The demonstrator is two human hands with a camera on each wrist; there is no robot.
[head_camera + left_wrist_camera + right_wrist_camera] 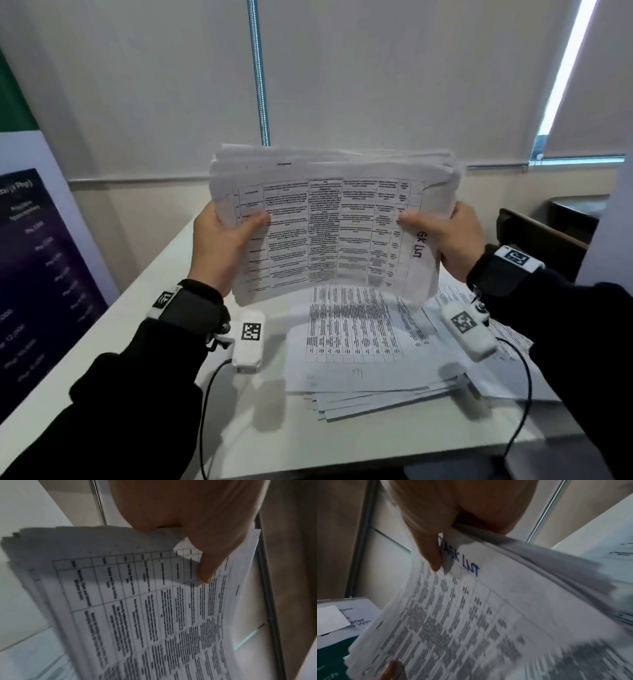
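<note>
1. Two hands carried one thick bundle of papers (329, 226). It was lifted clear of the worktop (267, 438) and tipped up toward my face, so its printed table could be read.
2. My left hand (222, 246) took the left edge and my right hand (445, 240) the right. I judged that a bundle this thick and ragged would sag or slide apart if held from one side only.
3. My left fingers (209, 568) pinched the bundle, thumb pressed flat on the front sheet and the rest curled behind, out of sight. My right fingers (431, 555) pinched it the same way, beside a handwritten "TASK LIST" in the margin.
4. The bundle bowed between the two grips and its top edges stood uneven. I took the upright hold as a way to knock the sheets square.
5. Below it, loose sheets (370, 342) lay fanned on the worktop, nearer my right arm. I could not tell whether the bundle's lower edge touched them.
6. Counted:
   - one bundle in hand
   - one fanned pile, its sheets too many to count
   - two white tagged units, one hanging at the left wrist (250, 339) and one at the right (467, 329), each with one black cable
   - one dark banner (34, 274) standing to my left
</note>
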